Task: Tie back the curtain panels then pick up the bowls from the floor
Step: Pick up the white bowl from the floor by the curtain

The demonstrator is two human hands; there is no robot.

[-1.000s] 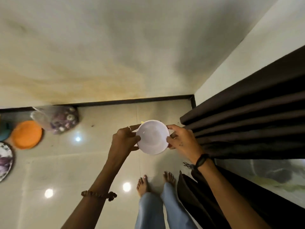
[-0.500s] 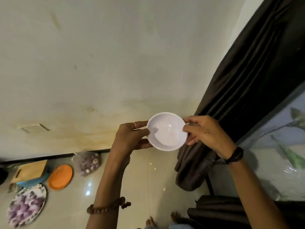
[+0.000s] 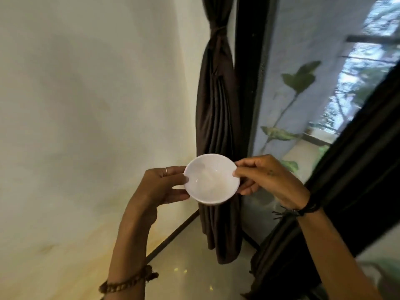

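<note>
Left-hand fingers [image 3: 173, 169] and thumb pinch the left rim of the small round white bowl [image 3: 212, 179]; the right hand [image 3: 265, 177] pinches the opposite rim likewise, fingers curled beneath. This two-sided hold likely keeps the bowl level. The bowl is lifted off the floor, in front of the dark brown pleated curtain panel [image 3: 217, 109], already gathered by a tie [image 3: 218, 32] high on it. Right of that panel stands the window glass [image 3: 292, 87]; a second dark curtain [image 3: 355, 169] hangs further right.

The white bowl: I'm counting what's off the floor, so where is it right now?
In the head view the white bowl is mid-frame, held up between the left hand and right hand, in front of the tied curtain.
</note>
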